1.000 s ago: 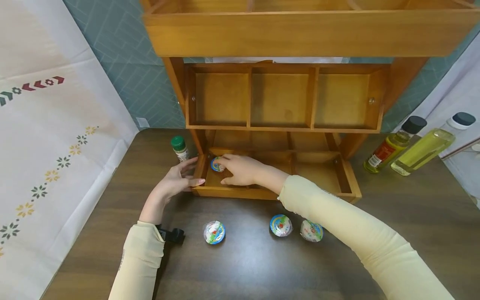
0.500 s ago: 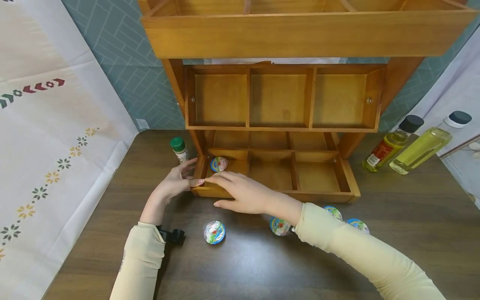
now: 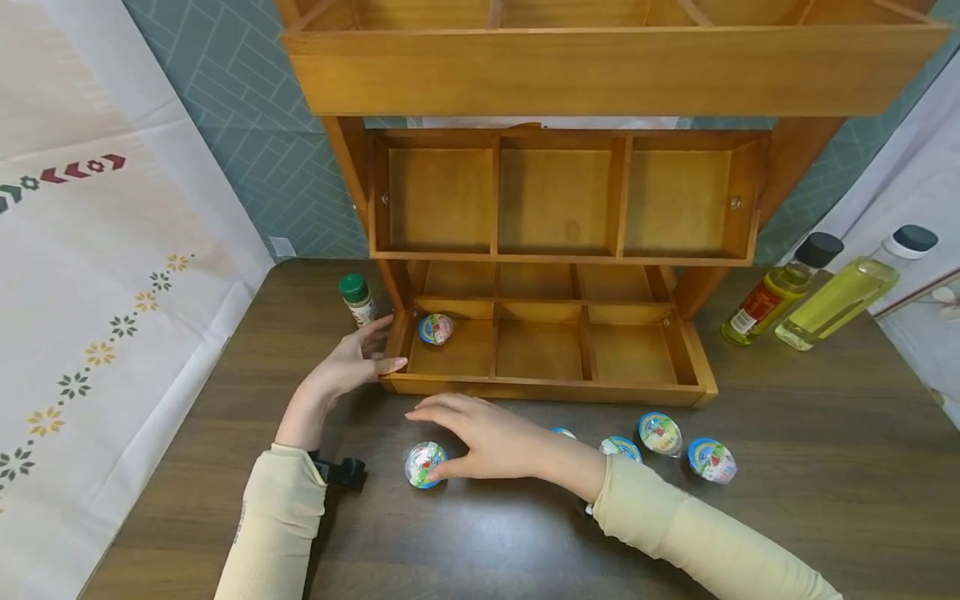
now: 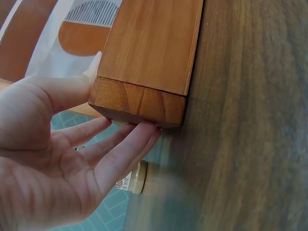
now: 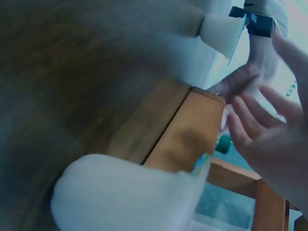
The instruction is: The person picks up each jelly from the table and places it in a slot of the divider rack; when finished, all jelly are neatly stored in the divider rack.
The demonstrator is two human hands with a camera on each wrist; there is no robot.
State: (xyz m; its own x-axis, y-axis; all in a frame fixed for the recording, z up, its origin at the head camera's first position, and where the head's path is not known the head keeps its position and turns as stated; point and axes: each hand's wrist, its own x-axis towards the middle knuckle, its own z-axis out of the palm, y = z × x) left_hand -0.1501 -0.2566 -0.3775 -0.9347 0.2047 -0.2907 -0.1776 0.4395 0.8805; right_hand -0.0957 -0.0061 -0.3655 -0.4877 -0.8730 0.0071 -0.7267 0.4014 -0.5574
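Note:
My left hand [image 3: 347, 365] grips the front left corner of the wooden rack's bottom tray [image 3: 551, 388]. In the left wrist view, the thumb lies on one side of that wooden corner [image 4: 139, 102] and the fingers on the other. My right hand [image 3: 487, 437] hovers palm-down over the table with fingers apart and nothing held. Its thumb tip overlaps a jelly cup [image 3: 420, 463] with a printed foil lid. Another jelly cup [image 3: 436, 329] sits in the bottom tray's left compartment. In the right wrist view, a whitish jelly cup [image 5: 120, 192] looms large, apart from the fingers.
Several more jelly cups [image 3: 661, 434] stand right of the right hand, some partly behind the forearm. A green-capped jar [image 3: 357, 298] stands left of the rack. Two oil bottles [image 3: 780, 292] stand at the right. Higher rack tiers [image 3: 615, 75] overhang the bottom tray.
My right hand has left the tray's left compartment, where a jelly cup now shows uncovered, and moved toward me to the cup on the table. The left hand stays at the corner.

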